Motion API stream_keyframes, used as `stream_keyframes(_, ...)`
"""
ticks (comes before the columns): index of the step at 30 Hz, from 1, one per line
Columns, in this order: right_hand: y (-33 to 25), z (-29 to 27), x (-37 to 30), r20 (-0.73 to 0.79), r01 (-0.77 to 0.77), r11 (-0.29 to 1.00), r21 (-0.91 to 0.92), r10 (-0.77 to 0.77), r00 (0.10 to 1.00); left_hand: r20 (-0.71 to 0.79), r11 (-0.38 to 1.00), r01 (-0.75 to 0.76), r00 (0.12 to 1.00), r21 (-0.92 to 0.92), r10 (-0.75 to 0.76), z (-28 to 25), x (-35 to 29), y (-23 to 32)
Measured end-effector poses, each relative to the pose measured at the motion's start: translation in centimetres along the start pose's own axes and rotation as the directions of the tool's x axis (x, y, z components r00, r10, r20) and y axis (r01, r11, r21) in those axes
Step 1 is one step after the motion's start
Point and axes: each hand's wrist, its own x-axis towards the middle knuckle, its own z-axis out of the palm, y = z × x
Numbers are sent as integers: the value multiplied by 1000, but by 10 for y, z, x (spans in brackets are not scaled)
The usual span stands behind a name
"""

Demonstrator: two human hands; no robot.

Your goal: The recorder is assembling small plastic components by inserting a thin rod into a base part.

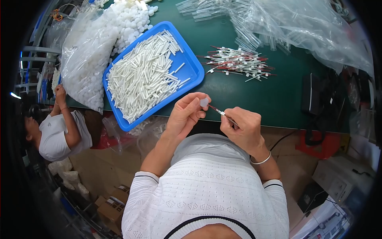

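My left hand (181, 115) pinches a small round translucent white cap (204, 102) between thumb and fingertips. Closed around a thin piece with a red wire and a white connector (221, 112) is my right hand (244, 126). The tip of the red wire points at the cap and seems to meet it; whether it goes inside is too small to tell. Both hands are over the near edge of the green table (223, 89). Beyond them lies a pile of similar red-wired white pieces (238, 63). A blue tray (195, 67) full of short white sticks (139, 75) sits to the left.
A clear plastic bag of white caps (85, 59) slumps at the far left, with loose caps (127, 24) behind it. Clear tubes (246, 32) and plastic sheeting (294, 28) cover the far right. A black device (309, 93) stands right. Another person (63, 131) sits at left.
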Motion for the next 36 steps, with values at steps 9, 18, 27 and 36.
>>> stream_keyframes(9,4,3,-3,15,25,1000,-19,-25,1000,13,1000,-11,1000,-2,11,-2,-2,-3)
stream_keyframes(18,2,6,0,34,33,999,-38,-32,999,45,944,-147,989,294,139,6,-4,-7)
stream_keyframes(27,11,21,-7,65,67,998,7,-67,996,1,966,-223,974,129,225,2,-1,-33)
stream_keyframes(36,21,28,-9,248,-320,791,522,218,944,77,948,-290,956,132,281,10,0,-25)
